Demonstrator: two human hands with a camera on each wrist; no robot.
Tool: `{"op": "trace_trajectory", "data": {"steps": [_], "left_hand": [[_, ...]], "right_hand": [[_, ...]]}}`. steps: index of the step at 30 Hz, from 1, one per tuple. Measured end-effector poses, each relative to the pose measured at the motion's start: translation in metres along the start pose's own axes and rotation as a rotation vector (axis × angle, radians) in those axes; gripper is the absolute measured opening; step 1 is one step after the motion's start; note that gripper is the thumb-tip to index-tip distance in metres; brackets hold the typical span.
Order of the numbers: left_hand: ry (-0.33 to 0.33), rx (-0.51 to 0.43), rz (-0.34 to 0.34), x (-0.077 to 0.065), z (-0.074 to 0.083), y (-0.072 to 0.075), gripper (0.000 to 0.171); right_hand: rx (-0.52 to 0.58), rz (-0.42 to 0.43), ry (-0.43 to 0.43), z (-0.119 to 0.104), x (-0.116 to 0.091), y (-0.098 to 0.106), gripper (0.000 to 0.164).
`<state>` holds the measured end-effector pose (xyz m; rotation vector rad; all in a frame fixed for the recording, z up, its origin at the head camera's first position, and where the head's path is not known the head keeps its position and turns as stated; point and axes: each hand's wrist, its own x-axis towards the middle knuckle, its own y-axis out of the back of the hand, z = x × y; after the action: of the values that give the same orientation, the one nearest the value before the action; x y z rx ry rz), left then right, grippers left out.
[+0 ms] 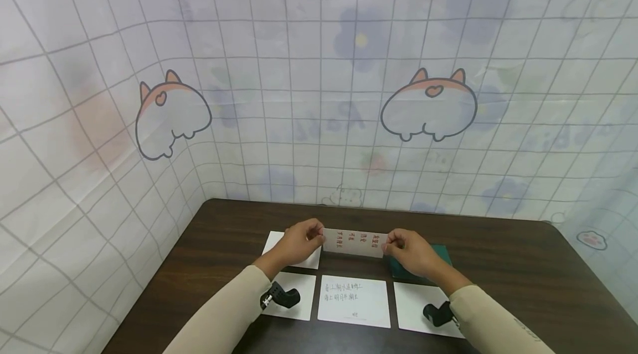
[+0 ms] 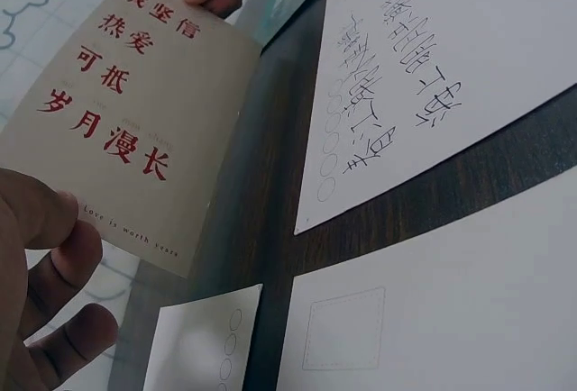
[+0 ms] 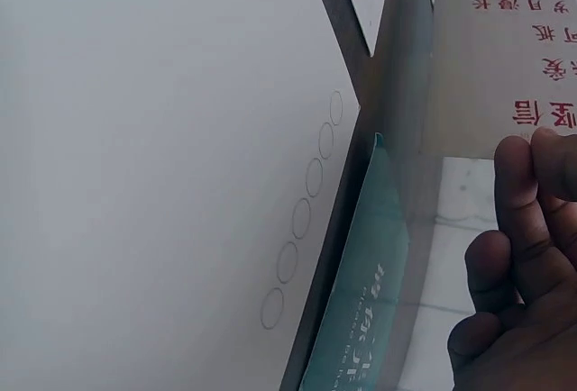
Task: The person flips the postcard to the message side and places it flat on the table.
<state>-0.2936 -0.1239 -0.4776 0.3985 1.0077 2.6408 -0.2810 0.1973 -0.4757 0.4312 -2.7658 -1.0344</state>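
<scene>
Both hands hold one beige postcard [image 1: 351, 244] with columns of red Chinese characters, upright above the far row of cards. My left hand [image 1: 301, 242] pinches its left end between thumb and index finger; the other fingers curl loosely in the left wrist view. At the opposite end, my right hand [image 1: 412, 254] pinches the edge with thumb and index fingertip. The lettered side of the postcard [image 2: 117, 94] faces me, with small English print along one edge. Below it lies a white card [image 1: 354, 309] with two handwritten lines. A green card [image 1: 445, 256] is partly hidden behind my right hand.
More white cards lie flat: one at far left [image 1: 313, 261], one at near left [image 1: 302, 309], one at near right [image 1: 411, 309]. Black wrist cameras overlap the near two. The dark wooden table [image 1: 508, 265] meets a grid-patterned curtain [image 1: 309, 177] at the back.
</scene>
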Motion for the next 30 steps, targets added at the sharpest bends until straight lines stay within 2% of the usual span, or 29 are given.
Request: {"op": "trace_trajectory", "data": {"steps": [8,15,21,30], "left_hand": [[-0.020,-0.009,0.002,-0.0016,-0.0006,0.0003,0.004],[-0.021,-0.012,-0.007,-0.0020,-0.0038,-0.0006,0.007],[-0.021,-0.016,-0.019,-0.0028,-0.0053,-0.0018,0.002],[0.021,-0.036,-0.020,-0.0039,-0.0038,-0.0044,0.015]], "right_hand": [[-0.036,0.014,0.038,0.0011,-0.0037,-0.0010,0.004],[-0.038,0.004,0.043,0.0049,-0.0032,-0.0012,0.006],[-0.028,0.004,0.034,0.0068,-0.0043,-0.0011,0.008],[-0.027,0.016,0.023,0.0073,-0.0052,-0.0016,0.013]]}}
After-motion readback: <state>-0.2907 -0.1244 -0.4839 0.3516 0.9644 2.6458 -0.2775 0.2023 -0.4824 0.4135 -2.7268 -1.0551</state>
